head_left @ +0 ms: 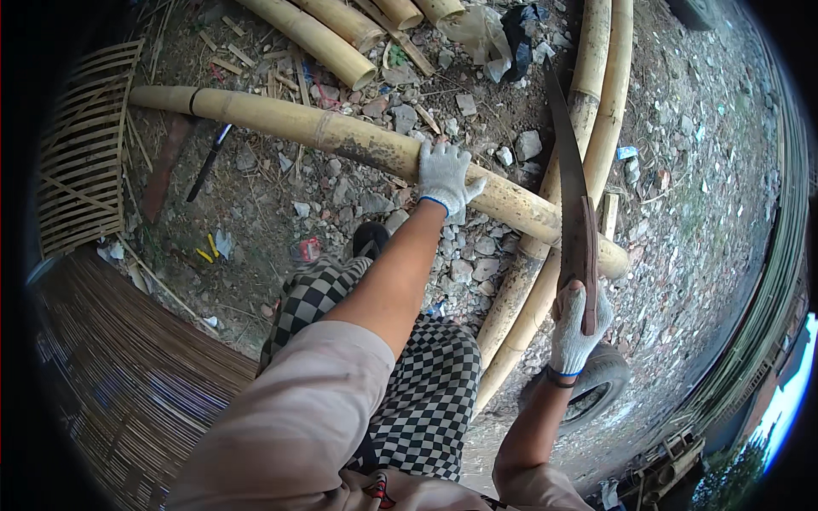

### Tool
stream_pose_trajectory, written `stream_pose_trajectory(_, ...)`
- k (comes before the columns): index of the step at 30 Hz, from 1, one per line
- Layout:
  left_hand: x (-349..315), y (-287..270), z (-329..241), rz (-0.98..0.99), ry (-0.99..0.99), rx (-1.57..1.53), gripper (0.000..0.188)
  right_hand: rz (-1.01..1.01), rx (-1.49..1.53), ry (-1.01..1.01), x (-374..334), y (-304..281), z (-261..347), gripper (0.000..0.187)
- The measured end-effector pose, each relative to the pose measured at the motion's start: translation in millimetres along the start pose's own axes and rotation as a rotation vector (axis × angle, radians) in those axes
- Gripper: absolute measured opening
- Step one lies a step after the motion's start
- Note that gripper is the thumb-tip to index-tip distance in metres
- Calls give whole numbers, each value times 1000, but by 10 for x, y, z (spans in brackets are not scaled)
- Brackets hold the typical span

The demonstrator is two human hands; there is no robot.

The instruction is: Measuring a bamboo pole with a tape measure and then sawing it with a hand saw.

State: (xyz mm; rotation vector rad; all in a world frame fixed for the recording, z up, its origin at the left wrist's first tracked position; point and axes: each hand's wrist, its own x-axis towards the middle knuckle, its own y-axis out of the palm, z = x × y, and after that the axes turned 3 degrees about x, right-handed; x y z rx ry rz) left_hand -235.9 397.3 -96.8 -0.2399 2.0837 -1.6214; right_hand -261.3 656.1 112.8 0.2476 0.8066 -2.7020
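Note:
A thick yellow bamboo pole (341, 134) lies across the ground in front of me, its right end resting over two other bamboo poles (511, 311). My left hand (445, 177), in a white knit glove, bears down on this pole right of its middle, fingers bent over its top and thumb spread to the right. My right hand (579, 328), gloved the same way, is wrapped round the brown wooden handle of a handsaw (566, 136). Its long dark blade points away from me and passes over the pole near the right end. Whether the teeth touch the bamboo, I cannot tell.
Cut bamboo lengths (328, 38) lie at the far side beside crumpled plastic bags (486, 38). A slatted bamboo panel (85, 162) stands at the left, near a dark long tool (209, 162). An old tyre (596, 387) lies by my right forearm. Rubble and stones cover the ground.

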Motion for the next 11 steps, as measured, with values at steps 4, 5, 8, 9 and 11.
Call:
stream_pose_trajectory(4, 18, -27, 1, 111, 5, -58, 66, 205, -183, -167, 822, 182, 834, 29)
stream_pose_trajectory(5, 68, -65, -12, 153, 8, -86, 70, 233, -185, -225, 1024, 252, 979, 30)
stream_pose_trajectory(8, 68, -189, 94, 269, -18, -106, 78, 498, -408, -460, 1619, 669, 1474, 29)
stream_pose_trajectory(9, 72, -180, 61, 268, -28, -143, 78, 589, -483, -434, 1804, 763, 1627, 28)
stream_pose_trajectory(11, 76, -121, 102, 257, -43, -155, 80, 641, -617, -570, 2116, 974, 1780, 25)
